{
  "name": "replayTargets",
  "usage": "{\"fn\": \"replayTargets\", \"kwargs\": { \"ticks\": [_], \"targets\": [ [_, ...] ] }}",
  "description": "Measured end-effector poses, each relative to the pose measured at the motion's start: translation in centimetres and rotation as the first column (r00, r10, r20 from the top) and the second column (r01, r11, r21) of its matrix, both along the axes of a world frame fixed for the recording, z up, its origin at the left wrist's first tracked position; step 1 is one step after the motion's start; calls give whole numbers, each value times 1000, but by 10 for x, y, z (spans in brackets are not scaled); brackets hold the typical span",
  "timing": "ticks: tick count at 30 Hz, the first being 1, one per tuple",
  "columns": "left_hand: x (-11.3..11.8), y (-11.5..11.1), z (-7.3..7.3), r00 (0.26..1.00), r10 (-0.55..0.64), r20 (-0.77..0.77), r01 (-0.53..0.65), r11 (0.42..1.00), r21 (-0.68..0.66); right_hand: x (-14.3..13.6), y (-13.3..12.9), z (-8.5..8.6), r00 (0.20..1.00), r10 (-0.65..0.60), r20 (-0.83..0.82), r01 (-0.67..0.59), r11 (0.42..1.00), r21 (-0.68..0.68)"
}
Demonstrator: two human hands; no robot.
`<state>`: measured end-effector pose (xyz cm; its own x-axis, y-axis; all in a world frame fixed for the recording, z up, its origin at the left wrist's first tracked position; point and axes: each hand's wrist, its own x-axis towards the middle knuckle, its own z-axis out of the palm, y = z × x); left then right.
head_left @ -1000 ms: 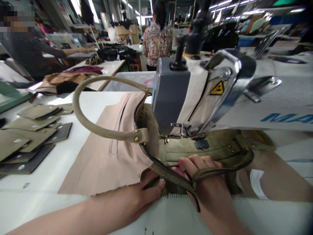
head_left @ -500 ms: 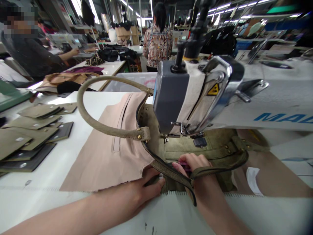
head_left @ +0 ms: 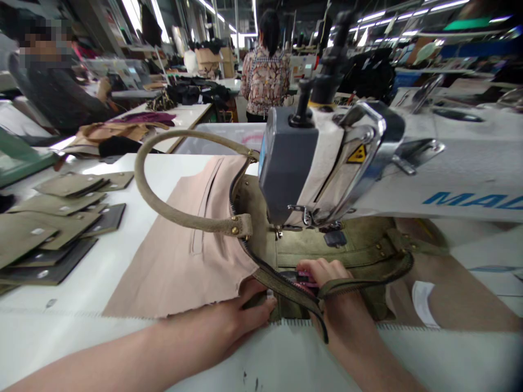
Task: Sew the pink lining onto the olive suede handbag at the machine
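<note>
Olive bag [head_left: 310, 245] around both hands [head_left: 245, 318].

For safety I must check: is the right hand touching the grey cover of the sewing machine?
Apart. The head view plainly shows olive fabric between the right hand and the grey cover.

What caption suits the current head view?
At a sewing machine, the left hand lies partly under pinkish fabric of an olive bag while the right hand holds a small pink-and-black item.
</note>
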<state>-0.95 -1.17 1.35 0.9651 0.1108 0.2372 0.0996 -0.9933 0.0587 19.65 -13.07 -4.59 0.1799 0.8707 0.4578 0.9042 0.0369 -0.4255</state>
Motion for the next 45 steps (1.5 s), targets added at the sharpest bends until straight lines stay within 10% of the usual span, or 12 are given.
{"fn": "replayTargets", "kwargs": {
  "ticks": [9,20,29,45],
  "targets": [
    [2,-1,1,998,36,42,-38,998,51,-2,1,9,941,-81,-328,30,987,-160],
    [-1,-1,-2,998,51,30,-52,998,44,-2,0,6,933,-78,-351,40,993,-114],
    [1,0,-6,996,14,85,-13,1000,-7,-1,-6,17,992,11,123,-11,1000,1],
    [-2,-4,-3,995,69,-67,-71,997,-31,3,-10,17,984,117,136,-117,993,-13]
  ]
}}
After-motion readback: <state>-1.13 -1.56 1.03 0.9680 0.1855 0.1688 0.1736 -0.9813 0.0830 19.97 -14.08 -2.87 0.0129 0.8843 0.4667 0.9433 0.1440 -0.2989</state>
